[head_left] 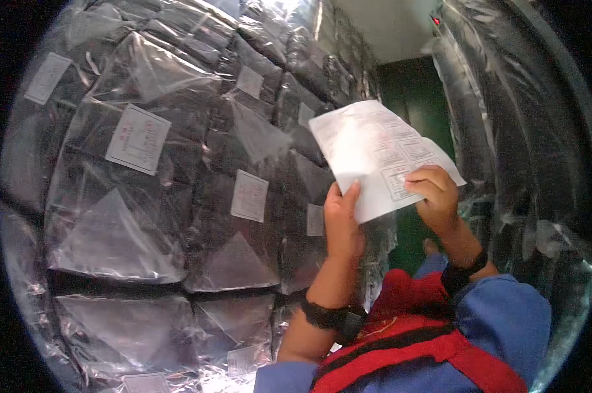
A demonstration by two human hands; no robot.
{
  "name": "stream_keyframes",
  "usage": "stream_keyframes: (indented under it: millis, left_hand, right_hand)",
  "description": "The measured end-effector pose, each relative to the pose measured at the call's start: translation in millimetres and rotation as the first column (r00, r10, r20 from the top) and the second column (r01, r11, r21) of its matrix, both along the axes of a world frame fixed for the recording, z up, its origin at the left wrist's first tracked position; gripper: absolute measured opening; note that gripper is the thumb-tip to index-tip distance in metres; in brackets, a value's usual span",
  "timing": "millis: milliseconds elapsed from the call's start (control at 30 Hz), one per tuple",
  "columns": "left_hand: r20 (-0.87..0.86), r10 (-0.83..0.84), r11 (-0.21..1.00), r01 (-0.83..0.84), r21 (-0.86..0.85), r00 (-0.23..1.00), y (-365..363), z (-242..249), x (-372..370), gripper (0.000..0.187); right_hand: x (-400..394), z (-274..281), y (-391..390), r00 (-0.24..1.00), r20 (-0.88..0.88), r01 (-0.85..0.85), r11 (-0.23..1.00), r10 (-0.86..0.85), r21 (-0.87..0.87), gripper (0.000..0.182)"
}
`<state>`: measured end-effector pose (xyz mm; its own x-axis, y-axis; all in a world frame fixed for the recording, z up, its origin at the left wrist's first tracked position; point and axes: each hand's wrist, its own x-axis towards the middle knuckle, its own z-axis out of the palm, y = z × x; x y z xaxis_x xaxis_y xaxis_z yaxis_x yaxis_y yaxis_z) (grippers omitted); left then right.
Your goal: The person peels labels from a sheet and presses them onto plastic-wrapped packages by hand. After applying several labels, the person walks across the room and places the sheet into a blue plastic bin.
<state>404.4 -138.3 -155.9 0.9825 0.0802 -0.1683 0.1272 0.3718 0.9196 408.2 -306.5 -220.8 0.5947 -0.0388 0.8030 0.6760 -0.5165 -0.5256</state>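
Observation:
Printed white sheets of paper [361, 147] are held up in front of me, tilted, with boxes of small print and some red marks. My left hand [343, 219] grips their lower left edge, thumb on top and the other fingers partly hidden behind. At the lower right part of the paper is my right hand [437, 196], its fingers bent over the printed side near a boxed label. Both wrists wear black bands.
Stacked dark packages in clear plastic wrap [243, 249] fill the left side, several with white labels [138, 139]. More wrapped goods [525, 118] stand at the right. Between them runs a narrow green floor strip [407, 245]. A small red light [437, 21] shows at the top right.

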Motion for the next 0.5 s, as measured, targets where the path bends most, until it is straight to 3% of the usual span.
stream_keyframes:
  millis: [33, 67, 167, 200, 300, 500]
  left_hand:
    - [-0.069, -0.055, 0.998, 0.053, -0.027, 0.996, 1, 0, -2, 0.024]
    - [-0.137, -0.164, 0.986, 0.165, -0.006, 0.977, 6, -5, -7, 0.046]
    - [-0.224, -0.419, 0.908, 0.400, -0.126, 0.880, 18, -15, -18, 0.048]
    - [-0.246, -0.429, 0.898, 0.381, -0.220, 0.869, 18, -16, -24, 0.045]
    - [-0.338, -0.482, 0.876, 0.445, -0.184, 0.809, 14, -25, -28, 0.046]
    - [-0.268, -0.408, 0.899, 0.436, 0.049, 0.873, 5, -50, -24, 0.044]
  right_hand:
    - [-6, -2, 0, 1.000, 0.017, 0.013, 1.000, -0.013, -0.009, 0.030]
    - [-11, -5, -1, 0.999, 0.036, 0.025, 0.999, -0.024, -0.020, 0.028]
    - [-18, -17, -8, 0.999, 0.053, -0.001, 1.000, 0.002, -0.029, 0.028]
    - [-19, -20, -8, 0.999, 0.052, -0.013, 0.999, 0.015, -0.029, 0.028]
    - [-18, -27, -5, 0.995, -0.007, -0.101, 0.994, 0.101, -0.041, 0.029]
    - [-23, 3, -29, 0.823, -0.396, -0.408, 0.909, 0.407, 0.087, 0.032]
